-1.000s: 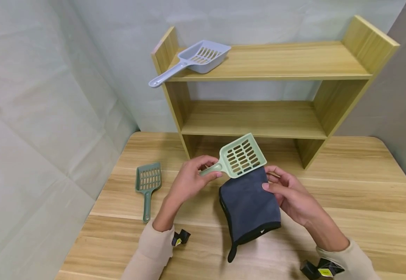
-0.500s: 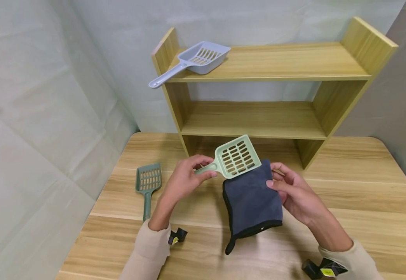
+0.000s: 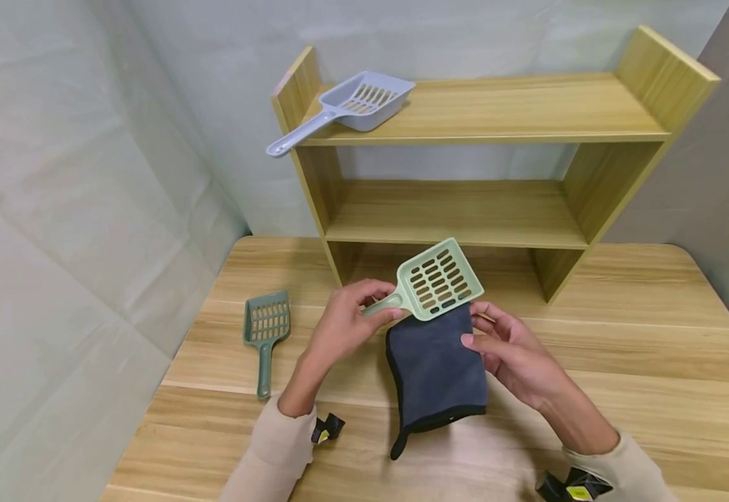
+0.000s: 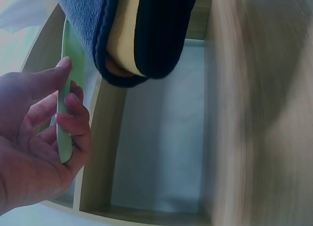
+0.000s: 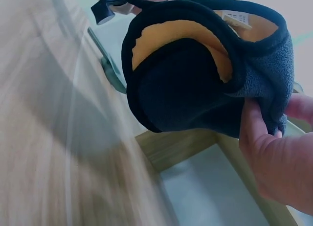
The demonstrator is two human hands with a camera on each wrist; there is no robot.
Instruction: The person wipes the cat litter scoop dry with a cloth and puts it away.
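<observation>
Just ahead of your sleeves, your right hand (image 3: pixel 517 359) pinches a dark blue cloth (image 3: pixel 439 369) by its right edge; its black-bound lower edge and corner loop hang toward you (the right wrist view shows an orange lining and a label). Your left hand (image 3: pixel 345 322) grips the light green scoop (image 3: pixel 405 294) by its handle, the slotted blade slanting up and rightward across the cloth's top. Whether blade and cloth touch, you can't tell from these views. Since half a second ago your hands have drawn nearer each other, cloth shifting left, scoop right.

Left of your left wrist, the dark green scoop (image 3: pixel 265 347) lies where it was, short of the table's left edge. Right of your right hand, bare tabletop (image 3: pixel 640 348) runs to the far corner. Ahead of both hands stands the wooden shelf unit (image 3: pixel 464 216); on its top board, forward of your left hand, the lilac scoop (image 3: pixel 367 124) rests unmoved, handle jutting past the left front edge.
</observation>
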